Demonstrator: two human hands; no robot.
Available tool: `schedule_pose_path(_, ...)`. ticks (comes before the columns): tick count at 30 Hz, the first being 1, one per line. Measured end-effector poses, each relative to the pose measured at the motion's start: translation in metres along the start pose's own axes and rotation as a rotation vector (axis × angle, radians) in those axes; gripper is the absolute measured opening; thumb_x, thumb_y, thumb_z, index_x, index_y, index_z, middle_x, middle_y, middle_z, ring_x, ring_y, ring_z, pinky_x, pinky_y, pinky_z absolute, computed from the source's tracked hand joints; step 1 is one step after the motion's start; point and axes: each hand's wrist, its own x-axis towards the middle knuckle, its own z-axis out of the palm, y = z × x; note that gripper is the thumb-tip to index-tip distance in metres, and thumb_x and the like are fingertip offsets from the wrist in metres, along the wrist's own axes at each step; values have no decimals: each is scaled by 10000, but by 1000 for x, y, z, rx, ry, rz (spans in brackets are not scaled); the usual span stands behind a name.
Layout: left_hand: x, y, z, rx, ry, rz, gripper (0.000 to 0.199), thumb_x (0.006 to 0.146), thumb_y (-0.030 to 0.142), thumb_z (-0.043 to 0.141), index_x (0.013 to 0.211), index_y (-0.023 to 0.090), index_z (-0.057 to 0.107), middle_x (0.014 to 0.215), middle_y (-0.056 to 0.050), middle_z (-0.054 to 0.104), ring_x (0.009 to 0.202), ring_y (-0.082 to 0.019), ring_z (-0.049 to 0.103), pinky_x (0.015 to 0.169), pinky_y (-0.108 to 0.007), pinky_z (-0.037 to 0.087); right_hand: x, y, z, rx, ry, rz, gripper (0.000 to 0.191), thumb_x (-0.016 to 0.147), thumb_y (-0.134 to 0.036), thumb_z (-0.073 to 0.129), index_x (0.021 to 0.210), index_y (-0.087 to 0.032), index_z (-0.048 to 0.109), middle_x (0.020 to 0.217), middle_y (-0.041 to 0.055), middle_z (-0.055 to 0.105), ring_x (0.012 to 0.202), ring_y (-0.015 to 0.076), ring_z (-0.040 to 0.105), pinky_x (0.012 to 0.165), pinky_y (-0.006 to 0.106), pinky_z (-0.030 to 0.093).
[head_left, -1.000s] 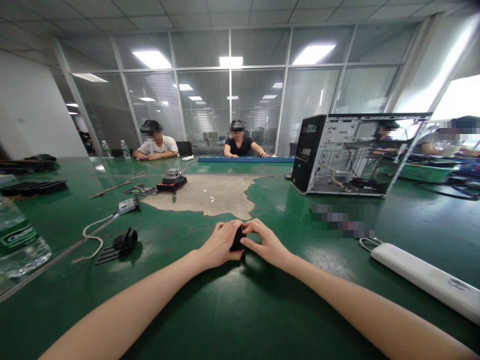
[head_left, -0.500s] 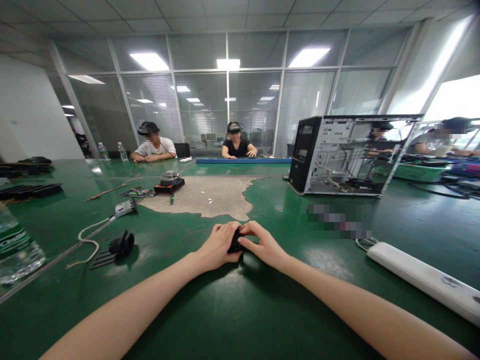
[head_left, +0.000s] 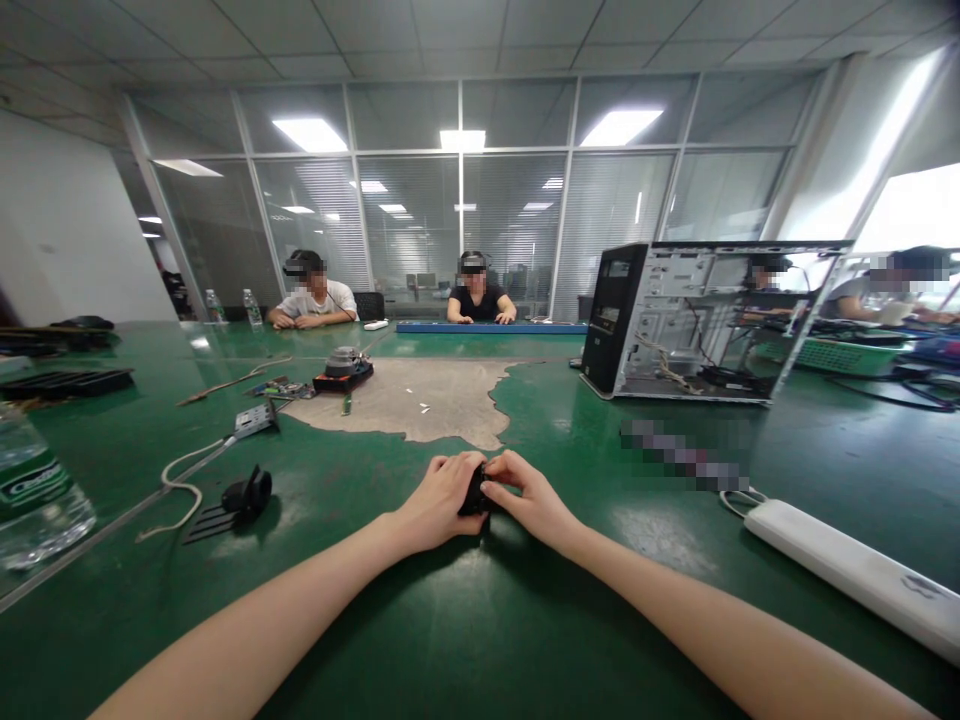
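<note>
A small black object [head_left: 474, 494] is held between my hands over the green table; most of it is hidden by fingers, so its kind is unclear. My left hand [head_left: 437, 505] wraps round it from the left, thumb below and fingers over the top. From the other side, the bent fingers and thumb of my right hand [head_left: 527, 493] are closed at its right edge. Left of my hands lies a black plastic part [head_left: 244, 497] with a round ring and flat prongs. Behind that is a small metal box [head_left: 253, 422] with a pale cable.
An opened computer case [head_left: 679, 320] stands at the right rear, and a white power strip [head_left: 847, 570] lies nearer. A water bottle [head_left: 37, 490] is at the left edge. Electronic parts [head_left: 343, 372] rest by a bare tan patch [head_left: 427, 400]. Other people [head_left: 480, 300] sit across the table.
The whole view has shifted slightly, with the scene sitting a little lower and further right. My hands keep nearly the same grip on the small black object.
</note>
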Motion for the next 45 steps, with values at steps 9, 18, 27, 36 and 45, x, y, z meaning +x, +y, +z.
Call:
schedule_pose_path(9,0,0,0,-8,5,4,590,656,203,599,1170,224,311,1140,-67,487,1037,-239,467,880,-379,307,-3,-2,-3,-64,-76,-28,178,765,-246,576,919,-213,494,912,19,543,874,163,548,806,335,460)
schedule_pose_path(18,0,0,-1,-6,-8,7,596,656,203,601,1171,211,301,1116,-74,493,1037,-245,459,881,-392,307,3,3,2,-1,-4,75,149,781,-293,551,864,-200,468,825,6,551,802,156,571,747,329,477)
schedule_pose_path(27,-1,-1,0,2,-5,9,614,656,215,610,1180,210,291,1133,-66,487,1042,-235,455,886,-375,297,-1,0,3,13,1,41,146,779,-301,550,852,-197,477,833,6,567,818,158,586,772,318,469)
schedule_pose_path(36,-1,-1,-1,8,-10,4,593,659,213,599,1169,206,296,1116,-69,492,1022,-235,464,877,-374,299,-3,3,1,-35,-66,26,172,770,-278,566,898,-205,477,875,15,558,841,162,567,787,332,467)
schedule_pose_path(45,0,-1,0,1,-11,-1,590,658,225,616,1160,208,307,1107,-70,492,1030,-238,457,875,-376,302,3,1,4,63,-11,89,155,770,-293,550,844,-194,456,814,-4,535,768,147,578,738,326,480)
